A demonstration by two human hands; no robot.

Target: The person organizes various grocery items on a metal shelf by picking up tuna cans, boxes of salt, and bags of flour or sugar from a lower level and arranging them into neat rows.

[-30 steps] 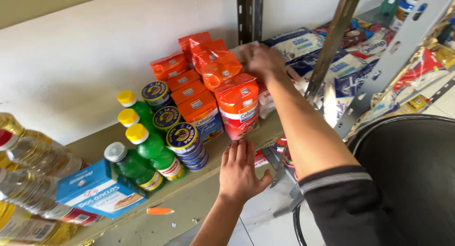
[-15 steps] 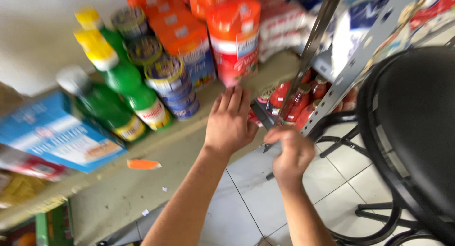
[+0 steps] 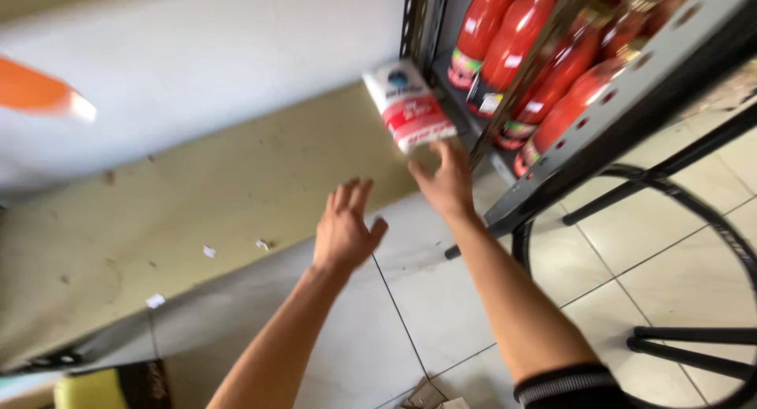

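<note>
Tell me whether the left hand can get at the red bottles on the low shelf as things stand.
Probably yes, but not directly. The left hand hovers open and empty over the floor, apart from the red bottles. The right hand, holding a white and red packet, and a slanted shelf rail lie between.

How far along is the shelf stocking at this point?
Already in place: red bottles stand in rows on the metal shelf. In hand: the right hand holds a white-and-red packet by its lower end, beside that shelf. The left hand is open and empty. The packet is not yet on any shelf.
</note>
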